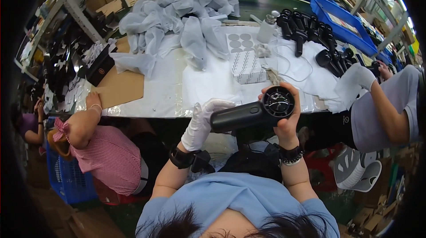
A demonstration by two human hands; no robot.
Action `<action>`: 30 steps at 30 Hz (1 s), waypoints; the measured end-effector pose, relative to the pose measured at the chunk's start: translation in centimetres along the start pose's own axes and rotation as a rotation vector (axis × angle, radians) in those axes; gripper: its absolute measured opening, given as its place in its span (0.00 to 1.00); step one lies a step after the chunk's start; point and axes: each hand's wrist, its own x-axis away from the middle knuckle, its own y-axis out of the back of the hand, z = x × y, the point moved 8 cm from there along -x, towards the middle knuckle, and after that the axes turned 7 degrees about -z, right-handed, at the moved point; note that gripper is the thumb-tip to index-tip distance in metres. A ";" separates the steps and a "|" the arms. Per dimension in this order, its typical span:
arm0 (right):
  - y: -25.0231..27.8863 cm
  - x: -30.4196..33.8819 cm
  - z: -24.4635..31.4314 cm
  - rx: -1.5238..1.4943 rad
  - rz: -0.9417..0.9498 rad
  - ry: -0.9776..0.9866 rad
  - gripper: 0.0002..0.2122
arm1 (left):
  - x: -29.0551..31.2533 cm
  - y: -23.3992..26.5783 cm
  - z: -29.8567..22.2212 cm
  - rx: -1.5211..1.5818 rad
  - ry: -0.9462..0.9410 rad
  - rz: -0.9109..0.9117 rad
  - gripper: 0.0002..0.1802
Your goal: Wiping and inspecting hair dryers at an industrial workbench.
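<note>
Holding: fan (244, 116), above near edge of table (171, 100)
Long axis: left-right; round head (278, 102) rightward, slightly higher, facing camera
Left hand (198, 124): gloved fingers against handle (228, 119)
Right hand (289, 118): bare fingers clamped on head

Black fan (242, 117), white glove (195, 132), light-blue shirt (235, 196)
Far bags (193, 40) greyish white; far-right tray (350, 37) blue; left co-worker's shirt (108, 160) checked pink and white.

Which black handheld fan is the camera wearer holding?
The handheld fan between the gloved left hand, at its handle, and the bare right hand, at its round head. The piled fans lie farther back on the table.
</note>
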 end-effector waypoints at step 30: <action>0.0 2.0 -4.0 0.063 0.196 -0.504 0.30 | -3.8 -7.4 4.4 -0.241 0.131 0.335 0.29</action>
